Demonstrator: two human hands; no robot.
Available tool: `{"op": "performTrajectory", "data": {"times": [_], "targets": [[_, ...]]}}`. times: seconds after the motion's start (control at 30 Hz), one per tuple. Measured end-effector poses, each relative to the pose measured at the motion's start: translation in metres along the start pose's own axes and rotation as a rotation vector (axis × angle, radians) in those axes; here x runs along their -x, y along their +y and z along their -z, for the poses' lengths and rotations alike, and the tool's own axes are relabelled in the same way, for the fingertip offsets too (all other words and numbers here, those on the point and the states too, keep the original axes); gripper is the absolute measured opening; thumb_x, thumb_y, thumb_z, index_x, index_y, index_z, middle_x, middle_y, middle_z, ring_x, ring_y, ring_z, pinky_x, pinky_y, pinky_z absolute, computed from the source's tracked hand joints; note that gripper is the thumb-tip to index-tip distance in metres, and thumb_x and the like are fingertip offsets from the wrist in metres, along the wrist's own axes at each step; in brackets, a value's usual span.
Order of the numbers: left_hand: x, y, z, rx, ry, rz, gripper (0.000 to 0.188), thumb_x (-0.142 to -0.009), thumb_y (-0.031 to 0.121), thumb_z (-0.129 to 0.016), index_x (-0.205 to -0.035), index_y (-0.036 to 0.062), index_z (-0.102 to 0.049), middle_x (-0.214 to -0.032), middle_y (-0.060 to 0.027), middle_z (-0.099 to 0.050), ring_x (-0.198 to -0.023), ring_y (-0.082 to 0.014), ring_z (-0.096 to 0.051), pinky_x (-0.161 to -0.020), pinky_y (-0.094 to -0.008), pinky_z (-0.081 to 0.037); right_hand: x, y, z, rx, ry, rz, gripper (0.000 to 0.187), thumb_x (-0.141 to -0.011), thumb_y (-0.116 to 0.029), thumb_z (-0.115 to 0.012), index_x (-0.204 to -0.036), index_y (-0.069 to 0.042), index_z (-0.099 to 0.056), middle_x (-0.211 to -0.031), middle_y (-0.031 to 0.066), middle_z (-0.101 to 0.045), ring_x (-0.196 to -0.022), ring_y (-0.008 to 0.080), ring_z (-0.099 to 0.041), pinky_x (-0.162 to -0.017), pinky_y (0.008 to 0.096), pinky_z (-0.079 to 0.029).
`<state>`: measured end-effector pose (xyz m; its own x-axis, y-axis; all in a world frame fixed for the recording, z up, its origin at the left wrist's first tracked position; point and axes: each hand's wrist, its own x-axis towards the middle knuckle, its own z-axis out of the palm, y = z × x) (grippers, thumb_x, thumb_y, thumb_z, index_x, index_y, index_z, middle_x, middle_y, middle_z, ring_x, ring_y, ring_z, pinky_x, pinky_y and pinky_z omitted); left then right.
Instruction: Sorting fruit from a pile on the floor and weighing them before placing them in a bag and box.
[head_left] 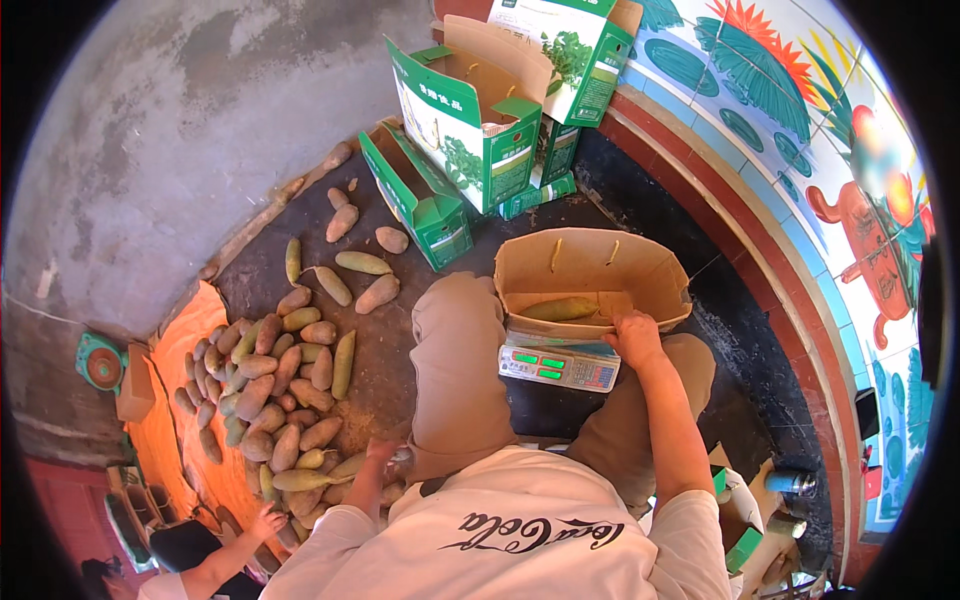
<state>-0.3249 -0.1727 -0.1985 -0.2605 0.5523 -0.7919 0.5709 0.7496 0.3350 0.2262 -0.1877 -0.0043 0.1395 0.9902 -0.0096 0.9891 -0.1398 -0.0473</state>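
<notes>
My right hand (635,338) grips the near rim of an open brown cardboard box (640,262), which stands on a digital scale (558,366) between my knees. A single green oblong fruit (560,308) lies inside the box. My left hand (383,455) reaches down past my left knee to the edge of a pile of oblong brown and green fruits (270,385). Its fingers touch a fruit there, and I cannot tell whether they close on it.
Several loose fruits (355,265) lie farther out on the dark mat. Green-and-white cartons (470,110) stand open behind the box. An orange sheet (170,420) lies under the pile. Another person's hand (268,522) reaches in at lower left. A painted tiled wall (800,130) curves along the right.
</notes>
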Motion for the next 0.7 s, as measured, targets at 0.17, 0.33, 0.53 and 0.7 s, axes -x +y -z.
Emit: {"op": "performTrajectory", "data": {"times": [0.17, 0.33, 0.53, 0.7], "targets": [[0.026, 0.047, 0.015, 0.311, -0.053, -0.035, 0.038, -0.063, 0.025, -0.078, -0.089, 0.0027, -0.062, -0.08, -0.0075, -0.064, -0.068, -0.0191, -0.06, -0.054, -0.0316, -0.047, 0.003, 0.003, 0.002, -0.039, -0.002, -0.001, 0.026, -0.069, -0.03, -0.07, -0.078, -0.007, -0.063, -0.079, 0.0121, -0.064, -0.081, 0.0275, -0.06, -0.073, 0.0388, -0.046], [0.065, 0.108, 0.046, 0.544, -0.041, -0.196, 0.047, -0.067, 0.026, -0.075, -0.103, 0.0037, -0.055, -0.093, -0.0064, -0.061, -0.076, -0.0182, -0.058, -0.054, -0.0297, -0.044, 0.004, 0.002, 0.005, -0.021, -0.019, 0.002, 0.027, -0.071, -0.031, -0.068, -0.079, -0.006, -0.063, -0.078, 0.0124, -0.064, -0.08, 0.0277, -0.061, -0.073, 0.039, -0.046], [0.136, 0.194, 0.086, 0.829, 0.047, -0.562, 0.049, -0.072, 0.022, -0.071, -0.113, 0.0067, -0.047, -0.106, -0.0069, -0.057, -0.092, -0.0195, -0.055, -0.07, -0.0345, -0.044, 0.004, 0.004, 0.001, -0.022, 0.002, 0.028, 0.026, -0.072, -0.032, -0.067, -0.081, -0.007, -0.064, -0.074, 0.0112, -0.064, -0.077, 0.0277, -0.062, -0.073, 0.0388, -0.046], [0.205, 0.266, 0.1, 0.86, -0.057, -0.957, 0.048, -0.076, 0.017, -0.068, -0.115, 0.002, -0.044, -0.11, -0.0093, -0.055, -0.101, -0.0208, -0.053, -0.083, -0.0372, -0.042, 0.004, 0.01, -0.006, -0.071, -0.047, 0.021, 0.023, -0.076, -0.031, -0.064, -0.085, -0.01, -0.065, -0.083, 0.0095, -0.066, -0.085, 0.026, -0.062, -0.075, 0.0383, -0.046]]}}
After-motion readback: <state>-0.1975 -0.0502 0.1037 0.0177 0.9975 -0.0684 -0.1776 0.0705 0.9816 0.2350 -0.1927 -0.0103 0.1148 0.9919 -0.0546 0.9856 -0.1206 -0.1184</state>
